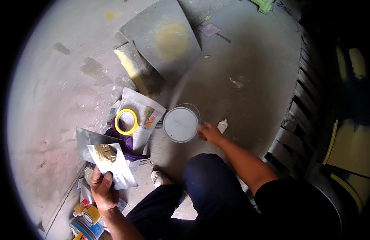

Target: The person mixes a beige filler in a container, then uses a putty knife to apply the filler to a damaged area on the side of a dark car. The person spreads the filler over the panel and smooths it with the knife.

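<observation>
My left hand point(103, 188) is closed on a flat, pale rectangular plate point(123, 172), the thumb lying over its near edge. A gold-tan lump of paste point(105, 153) sits on the plate's far part. My right hand point(210, 134) is at the right side of a round grey lidded can point(180, 125) standing on the floor. Its fingers are bent and somewhat blurred, and whether they grip the can is unclear. The can's thin wire handle point(198, 107) stands out beyond the lid. Just right of that hand lies a small white bottle point(222, 125).
A yellow tape roll point(126, 122) rests on newspaper point(143, 106) and purple cloth point(139, 156). Behind the plate is a grey sheet point(87, 145). Tins and tape point(91, 215) crowd the lower left. Flat panels point(151, 38) lie ahead; a slatted edge point(291, 120) runs along the right.
</observation>
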Demonstrator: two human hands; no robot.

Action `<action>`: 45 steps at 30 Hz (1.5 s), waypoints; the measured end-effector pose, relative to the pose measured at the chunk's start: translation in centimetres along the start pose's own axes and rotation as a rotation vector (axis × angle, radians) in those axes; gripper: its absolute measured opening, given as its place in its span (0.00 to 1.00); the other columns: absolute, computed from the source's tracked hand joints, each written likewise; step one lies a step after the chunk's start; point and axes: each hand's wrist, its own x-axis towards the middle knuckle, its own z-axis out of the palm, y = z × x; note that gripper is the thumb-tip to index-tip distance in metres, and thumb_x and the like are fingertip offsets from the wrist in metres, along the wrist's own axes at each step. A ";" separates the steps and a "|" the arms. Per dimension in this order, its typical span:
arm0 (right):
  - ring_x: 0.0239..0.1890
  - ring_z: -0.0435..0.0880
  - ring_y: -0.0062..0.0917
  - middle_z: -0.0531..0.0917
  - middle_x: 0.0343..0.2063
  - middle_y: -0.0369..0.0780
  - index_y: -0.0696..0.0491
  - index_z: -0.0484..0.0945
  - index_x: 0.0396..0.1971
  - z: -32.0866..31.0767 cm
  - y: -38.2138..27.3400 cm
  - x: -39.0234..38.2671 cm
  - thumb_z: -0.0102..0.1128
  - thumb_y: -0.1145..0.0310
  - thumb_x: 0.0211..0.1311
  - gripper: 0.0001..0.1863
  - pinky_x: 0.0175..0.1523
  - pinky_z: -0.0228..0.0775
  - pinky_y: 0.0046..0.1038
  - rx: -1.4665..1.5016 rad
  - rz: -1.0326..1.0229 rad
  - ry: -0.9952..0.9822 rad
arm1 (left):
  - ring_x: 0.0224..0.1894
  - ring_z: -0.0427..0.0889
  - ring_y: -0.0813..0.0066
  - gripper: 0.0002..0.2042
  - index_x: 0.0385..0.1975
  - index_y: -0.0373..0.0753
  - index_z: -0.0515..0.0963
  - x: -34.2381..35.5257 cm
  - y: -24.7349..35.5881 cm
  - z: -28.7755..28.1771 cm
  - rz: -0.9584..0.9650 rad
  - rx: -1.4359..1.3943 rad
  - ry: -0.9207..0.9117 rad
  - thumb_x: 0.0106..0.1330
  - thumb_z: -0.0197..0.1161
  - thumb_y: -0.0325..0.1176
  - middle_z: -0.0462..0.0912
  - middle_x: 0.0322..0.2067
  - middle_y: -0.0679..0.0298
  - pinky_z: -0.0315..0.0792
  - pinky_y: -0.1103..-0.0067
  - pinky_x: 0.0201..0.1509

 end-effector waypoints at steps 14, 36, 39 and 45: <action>0.56 0.73 0.42 0.70 0.53 0.53 0.64 0.66 0.49 -3.7 3.4 1.8 0.70 0.58 0.48 0.34 0.57 0.69 0.36 -0.577 0.430 0.738 | 0.52 0.77 0.71 0.21 0.56 0.33 0.71 -0.1 -0.9 -0.1 0.007 0.075 -0.001 0.62 0.61 0.25 0.79 0.50 0.61 0.66 0.74 0.60; 0.48 0.79 0.28 0.80 0.46 0.44 0.55 0.67 0.58 -0.6 -16.5 -9.2 0.66 0.63 0.55 0.31 0.52 0.71 0.30 -0.094 -0.460 0.252 | 0.46 0.78 0.77 0.20 0.55 0.30 0.72 3.0 -0.1 4.3 -0.020 -0.033 -0.122 0.60 0.59 0.22 0.80 0.46 0.62 0.67 0.81 0.54; 0.46 0.80 0.29 0.81 0.44 0.44 0.55 0.69 0.56 0.0 -17.5 -9.8 0.64 0.63 0.57 0.27 0.51 0.71 0.30 -0.110 -0.499 0.272 | 0.47 0.77 0.76 0.20 0.55 0.30 0.72 3.3 0.0 4.7 -0.010 -0.018 -0.145 0.60 0.58 0.21 0.80 0.47 0.62 0.67 0.80 0.54; 0.42 0.82 0.29 0.82 0.40 0.46 0.57 0.73 0.50 0.6 -18.7 -10.6 0.59 0.64 0.61 0.20 0.49 0.71 0.30 -0.185 -0.558 0.211 | 0.47 0.78 0.75 0.20 0.55 0.29 0.71 3.4 -0.1 5.1 -0.058 -0.059 -0.170 0.61 0.56 0.19 0.80 0.47 0.61 0.68 0.79 0.54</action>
